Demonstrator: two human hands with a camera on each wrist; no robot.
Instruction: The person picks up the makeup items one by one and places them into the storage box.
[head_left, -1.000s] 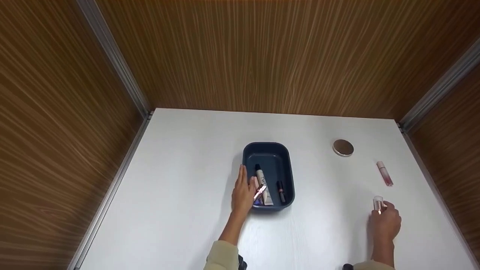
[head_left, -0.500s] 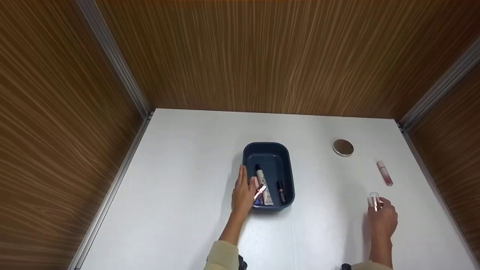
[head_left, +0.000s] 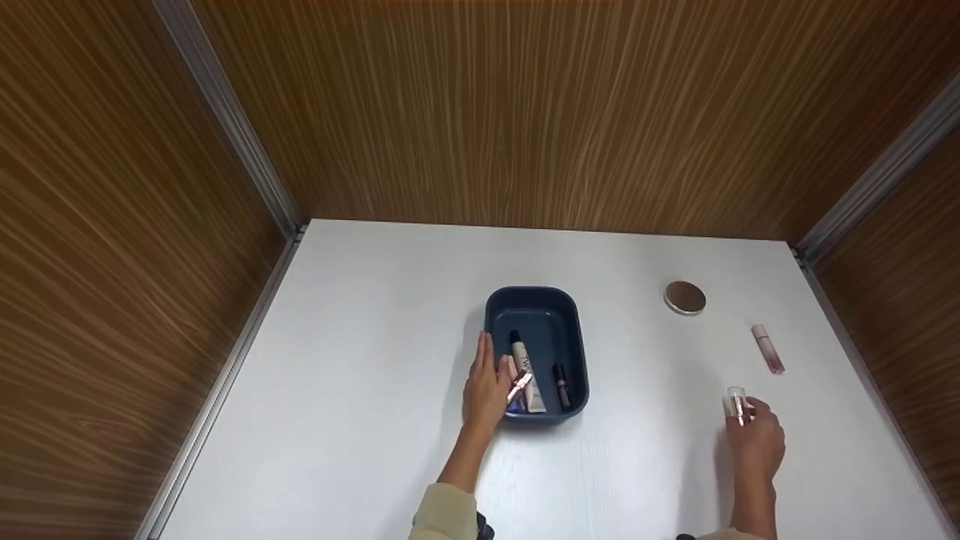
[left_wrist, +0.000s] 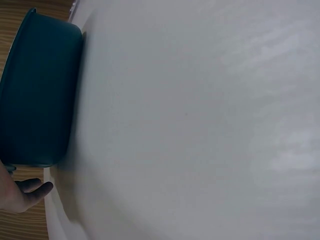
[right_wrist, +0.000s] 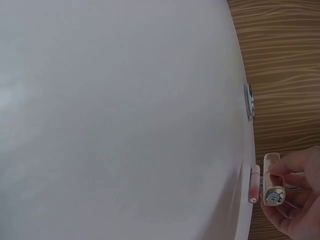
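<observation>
My left hand (head_left: 486, 390) lies along the left wall of a dark blue bin (head_left: 582, 352), its fingers extended outside and its thumb over the rim. In the left wrist view, fingers (left_wrist: 40, 192) of that hand extend past the end of the bin. Inside the bin lie a white squeeze tube (head_left: 529, 375) with a black cap, a dark slim tube (head_left: 562, 386) and a shiny rose-gold tube (head_left: 519, 386) near the thumb. Above the table at right, my right hand (head_left: 757, 442) pinches a rose-gold lipstick (head_left: 739, 407) with a clear end; its square patterned end shows in the right wrist view.
A round brown compact (head_left: 685, 298) lies at the back right of the white table (head_left: 360, 345). Nearer the right edge is a pink lip gloss tube (head_left: 768, 349). Wood-grain panels (head_left: 525, 112) enclose the back and both sides.
My right hand has moved left with the lipstick, towards the bin. The left hand and the bin have stayed in place.
</observation>
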